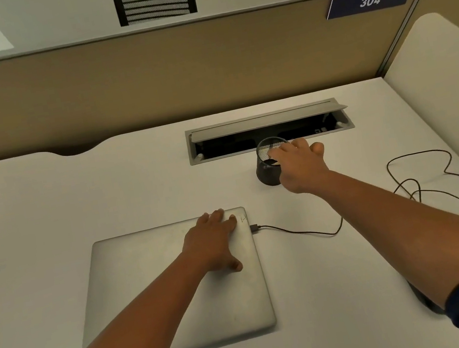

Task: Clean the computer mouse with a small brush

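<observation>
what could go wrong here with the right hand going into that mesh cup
1. The right hand reaches over the rim of the black mesh cup, which stands free on the desk; a snag might tip it toward the open cable hatch just behind.
2. The forearm hangs above the loose black cable plugged into the closed laptop; pulling back low may drag it.

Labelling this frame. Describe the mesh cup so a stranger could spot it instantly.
Start at the open grey cable tray sunk into the white desk. Just in front of it stands the black mesh cup, with the right hand reaching into its rim. It is the only dark, round, upright thing there.
</observation>
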A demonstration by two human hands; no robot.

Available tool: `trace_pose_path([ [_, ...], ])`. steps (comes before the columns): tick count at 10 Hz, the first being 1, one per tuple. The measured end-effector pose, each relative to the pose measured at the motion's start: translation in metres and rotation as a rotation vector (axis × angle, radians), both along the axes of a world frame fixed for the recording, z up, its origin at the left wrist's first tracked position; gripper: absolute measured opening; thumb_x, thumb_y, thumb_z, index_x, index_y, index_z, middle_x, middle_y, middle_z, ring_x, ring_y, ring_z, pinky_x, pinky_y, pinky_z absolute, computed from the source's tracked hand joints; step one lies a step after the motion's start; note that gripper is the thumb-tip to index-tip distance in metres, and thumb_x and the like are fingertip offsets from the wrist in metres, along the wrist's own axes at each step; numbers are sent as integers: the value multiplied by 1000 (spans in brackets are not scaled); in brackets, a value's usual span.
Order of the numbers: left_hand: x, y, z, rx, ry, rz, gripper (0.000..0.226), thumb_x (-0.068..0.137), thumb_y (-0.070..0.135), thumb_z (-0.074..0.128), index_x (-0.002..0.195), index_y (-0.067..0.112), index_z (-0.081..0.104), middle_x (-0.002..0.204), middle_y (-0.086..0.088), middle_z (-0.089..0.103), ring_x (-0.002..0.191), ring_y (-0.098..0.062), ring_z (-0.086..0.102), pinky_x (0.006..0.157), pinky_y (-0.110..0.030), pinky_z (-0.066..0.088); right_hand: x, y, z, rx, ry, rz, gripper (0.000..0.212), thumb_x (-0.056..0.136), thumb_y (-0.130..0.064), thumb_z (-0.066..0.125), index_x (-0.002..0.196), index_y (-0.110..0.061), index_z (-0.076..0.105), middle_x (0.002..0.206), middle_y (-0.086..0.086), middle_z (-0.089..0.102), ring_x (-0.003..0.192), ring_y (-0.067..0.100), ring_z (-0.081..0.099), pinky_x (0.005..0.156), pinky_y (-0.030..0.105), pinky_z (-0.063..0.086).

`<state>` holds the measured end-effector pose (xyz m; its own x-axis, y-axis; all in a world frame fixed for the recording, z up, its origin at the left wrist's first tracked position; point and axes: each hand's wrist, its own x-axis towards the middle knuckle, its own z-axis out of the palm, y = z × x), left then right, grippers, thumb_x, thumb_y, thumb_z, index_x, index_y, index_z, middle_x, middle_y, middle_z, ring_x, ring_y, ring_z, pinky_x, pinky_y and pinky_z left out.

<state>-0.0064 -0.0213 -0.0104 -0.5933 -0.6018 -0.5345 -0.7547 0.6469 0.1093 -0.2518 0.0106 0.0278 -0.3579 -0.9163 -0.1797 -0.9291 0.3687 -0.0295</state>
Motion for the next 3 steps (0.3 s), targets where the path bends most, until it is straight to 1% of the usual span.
trace_pose_path([
  [1,-2,2,5,11,-19,-7,119,72,59,86,165,31,18,175,1,7,161,-31,7,121,-48,34,5,13,4,-30,-30,3,69,90,-11,65,152,-27,39,161,4,40,151,33,26,113,56,26],
  [2,-3,5,11,14,-28,-7,114,72,58,86,163,28,24,173,-1,14,159,-31,15,119,-48,37,9,27,9,-75,-55,1,74,89,-9,65,154,-27,35,164,3,35,154,32,22,115,57,24],
  [3,-13,14,29,-71,63,20,103,81,56,80,163,25,26,172,-3,19,156,-29,23,120,-47,35,14,47,17,-159,-102,-9,80,90,-7,59,159,-28,26,169,2,27,158,30,15,118,57,18],
])
